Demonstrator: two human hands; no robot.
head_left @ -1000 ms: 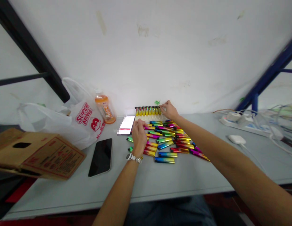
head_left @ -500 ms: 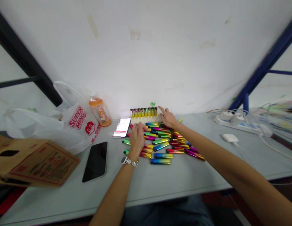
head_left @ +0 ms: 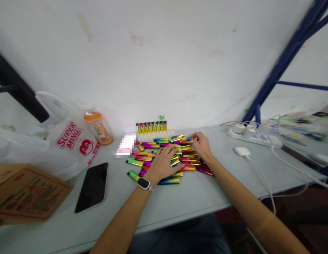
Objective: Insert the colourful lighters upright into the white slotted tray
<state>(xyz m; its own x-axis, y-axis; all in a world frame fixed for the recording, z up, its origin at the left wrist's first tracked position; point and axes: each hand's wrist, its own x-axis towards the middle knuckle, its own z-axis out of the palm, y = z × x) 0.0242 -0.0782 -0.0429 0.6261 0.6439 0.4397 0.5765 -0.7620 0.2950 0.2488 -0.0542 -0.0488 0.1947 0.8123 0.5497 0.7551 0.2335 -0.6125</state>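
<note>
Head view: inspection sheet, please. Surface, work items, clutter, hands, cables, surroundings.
Surface: grey desk, partly covered.
Work items: upright lighters in a row in white rack; loose lighters scattered in front.
Clutter: box, bag, bottle, black-screened device and phone on the left.
Hands: left hand over loose lighters; right hand by their far right corner, grip unclear.
Cables: white cables, power strip, charger, right.
Surroundings: white wall behind; blue frame right, black bar left.

The grey tabletop bears scattered lighters, a pale rack behind them and a lit phone beside it. At left are a dark-screened device, bottle, bag and box; at right, a power strip and charger.
</note>
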